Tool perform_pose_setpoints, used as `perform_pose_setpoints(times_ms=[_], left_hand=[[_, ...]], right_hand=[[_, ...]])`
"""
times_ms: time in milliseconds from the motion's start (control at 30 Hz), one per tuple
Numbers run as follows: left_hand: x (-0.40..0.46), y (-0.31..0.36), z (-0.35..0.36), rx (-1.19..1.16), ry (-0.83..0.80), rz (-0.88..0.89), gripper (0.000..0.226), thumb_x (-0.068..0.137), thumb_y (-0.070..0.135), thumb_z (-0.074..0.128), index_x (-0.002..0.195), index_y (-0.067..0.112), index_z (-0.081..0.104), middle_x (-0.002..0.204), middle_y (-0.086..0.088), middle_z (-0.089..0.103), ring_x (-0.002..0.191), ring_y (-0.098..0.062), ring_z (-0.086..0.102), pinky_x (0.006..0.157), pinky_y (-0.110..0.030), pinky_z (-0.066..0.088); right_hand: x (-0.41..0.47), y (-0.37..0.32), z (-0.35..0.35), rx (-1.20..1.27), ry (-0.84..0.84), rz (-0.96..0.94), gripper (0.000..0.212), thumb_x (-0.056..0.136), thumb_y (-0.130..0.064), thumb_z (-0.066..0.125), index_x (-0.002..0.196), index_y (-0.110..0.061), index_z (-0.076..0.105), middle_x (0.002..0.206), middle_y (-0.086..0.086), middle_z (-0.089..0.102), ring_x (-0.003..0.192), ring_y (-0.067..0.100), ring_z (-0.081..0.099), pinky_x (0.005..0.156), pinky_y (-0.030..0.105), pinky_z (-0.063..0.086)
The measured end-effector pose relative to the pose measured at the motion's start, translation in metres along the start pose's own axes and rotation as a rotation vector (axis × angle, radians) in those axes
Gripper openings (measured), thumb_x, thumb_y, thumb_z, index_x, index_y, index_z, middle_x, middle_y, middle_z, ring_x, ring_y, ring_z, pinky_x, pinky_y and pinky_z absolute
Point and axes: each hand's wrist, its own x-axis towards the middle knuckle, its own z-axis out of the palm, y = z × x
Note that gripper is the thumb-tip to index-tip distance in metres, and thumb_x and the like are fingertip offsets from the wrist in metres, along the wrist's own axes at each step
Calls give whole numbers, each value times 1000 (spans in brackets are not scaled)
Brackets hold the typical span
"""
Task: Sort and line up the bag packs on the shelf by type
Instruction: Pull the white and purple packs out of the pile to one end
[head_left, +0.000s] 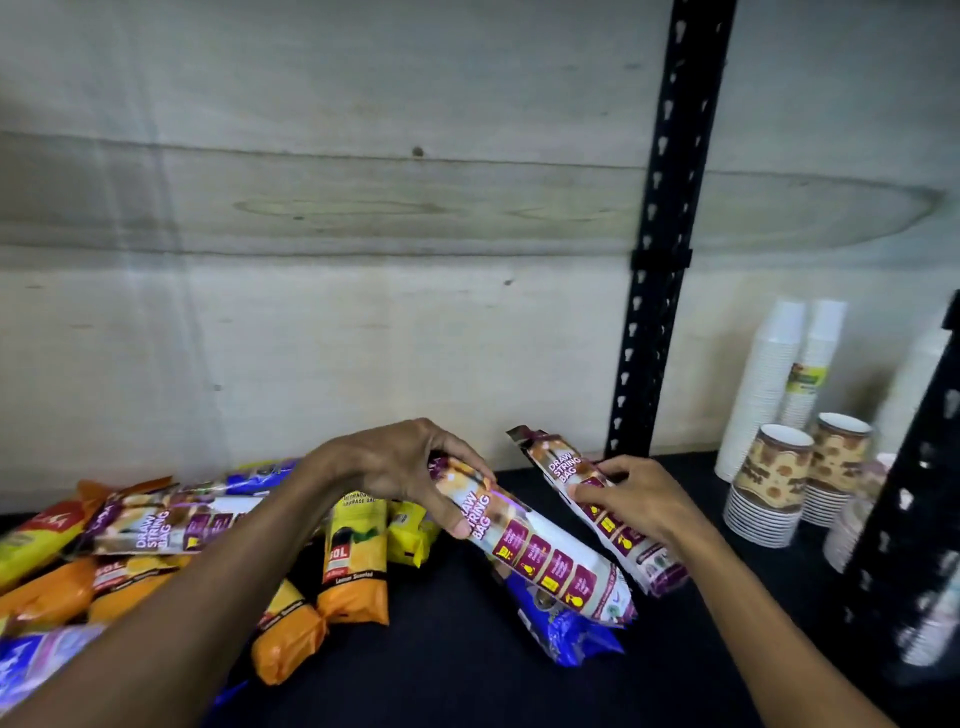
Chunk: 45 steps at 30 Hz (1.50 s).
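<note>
Item: two drawstring packs, mid-shelf (441, 649). My left hand (405, 467) grips first drawstring pack (540, 556), atop blue pack (561, 629). Right hand (634, 499) grips second drawstring pack (592, 499). Advice: lay both parallel, touching, ends flush. Mixed pile (156, 545) left, unsorted.

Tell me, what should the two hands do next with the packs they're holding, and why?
Probably lay them down side by side. The left hand and the right hand each grip a matching drawstring bag pack, tilted and apart, with bare shelf below them.
</note>
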Motion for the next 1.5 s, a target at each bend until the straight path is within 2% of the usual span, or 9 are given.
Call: perform_pose_setpoints(times_ms=[167, 433, 600, 800, 900, 967, 1100, 1267, 1500], left_hand=[[65, 12, 11, 8, -124, -10, 46, 67, 25, 89, 110, 31, 73, 101, 14, 73, 93, -7, 67, 89, -28, 57], [129, 0, 25, -2, -236, -58, 49, 71, 25, 87, 115, 36, 70, 112, 11, 67, 103, -13, 65, 86, -28, 57], [145, -16, 39, -56, -142, -122, 61, 64, 29, 89, 117, 35, 60, 124, 7, 57, 107, -18, 62, 89, -39, 58], [151, -24, 58, -84, -68, -101, 44, 68, 26, 87, 103, 30, 62, 137, 6, 52, 115, -20, 59, 94, -42, 55], [149, -17, 68, 31, 140, -90, 48, 70, 26, 86, 112, 24, 62, 128, 0, 48, 112, -21, 54, 94, -35, 52], [144, -8, 80, 55, 267, -128, 48, 73, 37, 81, 113, 21, 62, 127, -4, 52, 110, -23, 57, 95, -35, 50], [133, 12, 107, 51, 193, -216, 75, 70, 71, 65, 124, 20, 59, 130, -1, 61, 116, -24, 59, 99, -40, 48], [125, 24, 120, 290, 217, -249, 75, 76, 72, 57, 135, 25, 53, 141, -7, 49, 130, -30, 46, 109, -52, 34], [121, 24, 132, 285, 269, -242, 78, 76, 73, 56, 139, 28, 50, 151, -7, 38, 138, -30, 36, 116, -57, 13]], right_hand=[[5, 26, -13, 41, -32, 102, 46, 72, -42, 83, 106, -23, 58, 93, 3, 72, 78, 21, 73, 81, 41, 59], [19, 51, -14, 104, -22, 157, 49, 70, -39, 86, 104, -26, 54, 95, 4, 72, 78, 22, 73, 80, 43, 59], [20, 56, -10, 131, -35, 179, 53, 70, -40, 87, 107, -26, 53, 94, 5, 73, 76, 22, 75, 73, 37, 60], [19, 58, -2, 137, -53, 205, 47, 73, -43, 84, 104, -23, 54, 90, 6, 76, 73, 21, 76, 76, 39, 61], [18, 54, -1, 137, -51, 220, 36, 81, -45, 76, 100, -21, 57, 87, 6, 76, 73, 22, 76, 77, 40, 61], [19, 54, 0, 125, -39, 234, 37, 87, -44, 70, 110, -17, 59, 89, 6, 75, 76, 22, 75, 81, 43, 61], [15, 55, 0, 48, -10, 194, 55, 87, -44, 68, 134, -20, 51, 103, 5, 71, 85, 23, 73, 86, 43, 58], [6, 55, 2, 14, -7, 137, 55, 86, -48, 68, 134, -26, 53, 101, 3, 72, 81, 21, 74, 84, 45, 59], [8, 53, 0, 63, -17, 145, 54, 86, -42, 71, 135, -26, 55, 98, 6, 73, 76, 23, 75, 80, 46, 61]])
